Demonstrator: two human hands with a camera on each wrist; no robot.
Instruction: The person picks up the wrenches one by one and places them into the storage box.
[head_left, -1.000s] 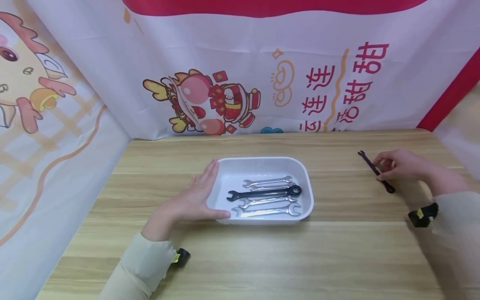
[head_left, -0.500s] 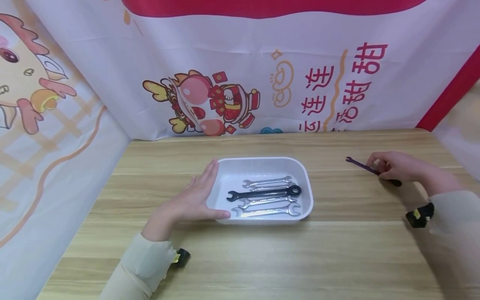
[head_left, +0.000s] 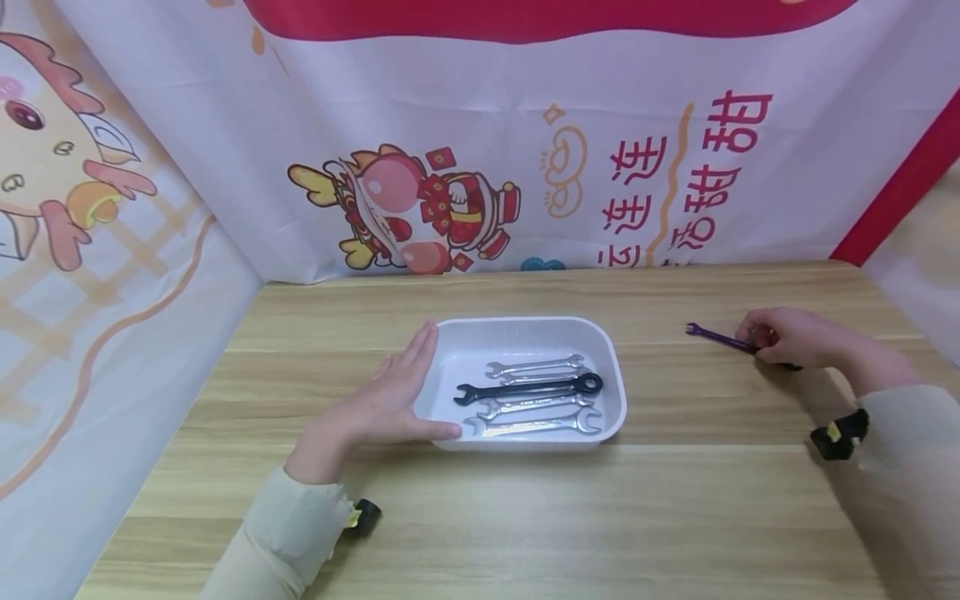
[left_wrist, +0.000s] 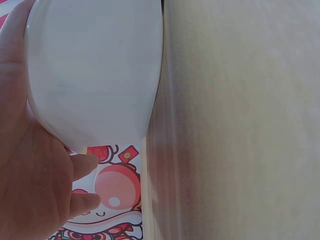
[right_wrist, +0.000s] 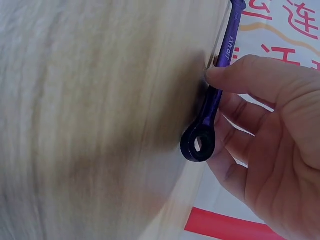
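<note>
A white plastic tray [head_left: 617, 392] stands mid-table with several wrenches in it. Among silver open-end wrenches [head_left: 534, 425] lies one black ratcheting wrench [head_left: 528, 387]. My left hand [head_left: 378, 400] rests against the tray's left end, fingers straight along the far corner, thumb by the near rim; its palm side shows beside the tray wall [left_wrist: 95, 75] in the left wrist view. Far to the right, my right hand [head_left: 802, 337] pinches a purple combination wrench [head_left: 716, 335] between thumb and fingers. Its ring end [right_wrist: 198, 142] shows below the thumb in the right wrist view.
The wooden table [head_left: 525, 517] reaches back to a printed white cloth [head_left: 465, 83] hanging behind it. Another printed cloth [head_left: 82, 358] hangs along the left side. Black wrist cameras [head_left: 840, 435] are strapped at both sleeves.
The purple wrench has turned in my right hand from steeply slanted to nearly level, its open end swinging left and nearer. My left hand and the tray have stayed put.
</note>
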